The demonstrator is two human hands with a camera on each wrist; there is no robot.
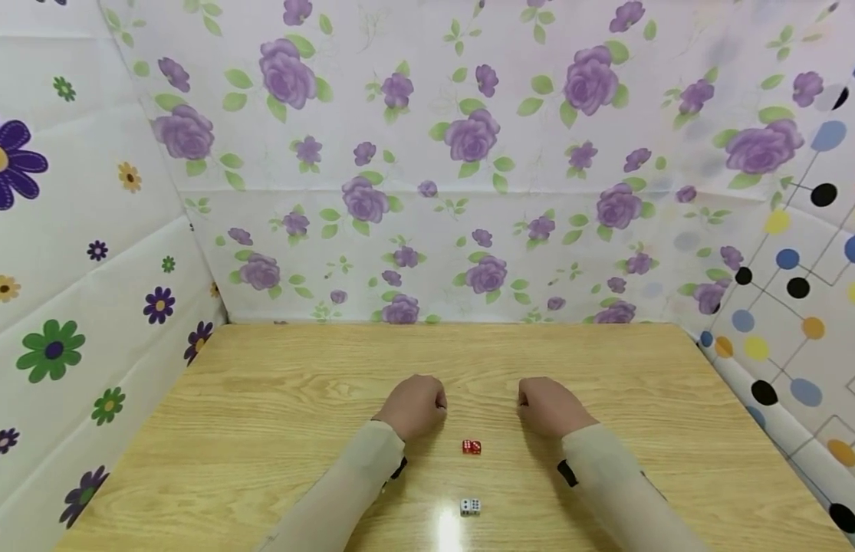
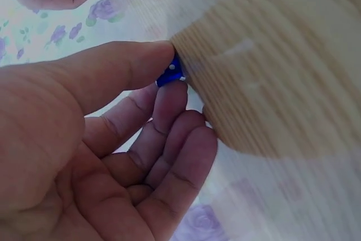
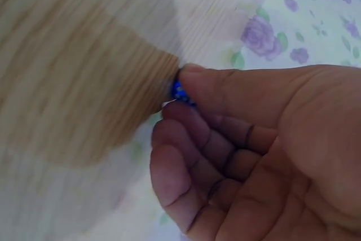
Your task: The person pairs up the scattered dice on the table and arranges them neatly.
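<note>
A blue die [image 2: 171, 73] with white pips is pinched between the thumb and a fingertip of my left hand [image 1: 415, 406], low over the table or on it. Thumb and fingertip of my right hand [image 1: 553, 406] likewise pinch a small blue die [image 3: 179, 91], mostly covered by the fingers. In the head view both dice are hidden by the hands, which sit apart, facing each other. Two red dice [image 1: 471, 447] lie side by side between the forearms. Nearer to me lie two white dice [image 1: 471, 507], also side by side.
The wooden table [image 1: 296, 360] ends at a wall of rose-patterned cloth [image 1: 427, 253] at the back. Flowered cloth [image 1: 123, 307] borders the left side, dotted cloth [image 1: 772, 330] the right. Light glares on the tabletop near the white dice.
</note>
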